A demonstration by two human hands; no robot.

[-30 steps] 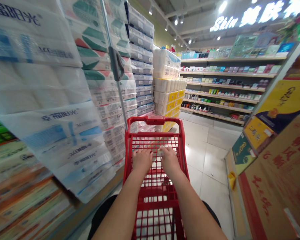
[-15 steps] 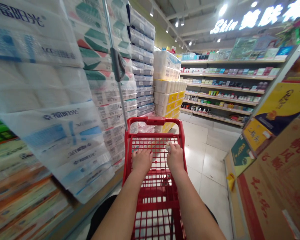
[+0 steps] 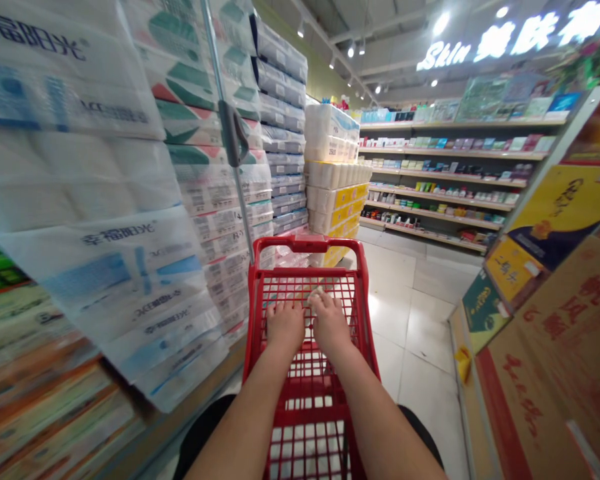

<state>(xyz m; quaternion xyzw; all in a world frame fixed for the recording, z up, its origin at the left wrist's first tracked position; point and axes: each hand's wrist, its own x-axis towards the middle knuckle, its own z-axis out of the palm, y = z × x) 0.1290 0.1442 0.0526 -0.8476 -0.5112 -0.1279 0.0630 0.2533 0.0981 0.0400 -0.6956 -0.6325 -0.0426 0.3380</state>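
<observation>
My left hand (image 3: 285, 325) and my right hand (image 3: 329, 323) rest side by side on the mesh of a red wire shopping cart (image 3: 305, 280), fingers curled over its bars. A small pale scrap (image 3: 316, 291), perhaps paper, sits at my right fingertips, but its nature is too small to tell. Bare forearms run down from both hands along the cart. Through the mesh, white packs show faintly at the cart's bottom, partly hidden by the bars.
Tall stacks of plastic-wrapped toilet paper (image 3: 100, 200) crowd the left side, close to the cart. Printed cartons (image 3: 545, 347) stand on the right. A tiled aisle floor (image 3: 405, 313) runs ahead towards shelves of boxed cosmetics (image 3: 440, 180).
My right hand has slid left, closer to my left hand, and the pale scrap moved with it. The cart and view have shifted only slightly.
</observation>
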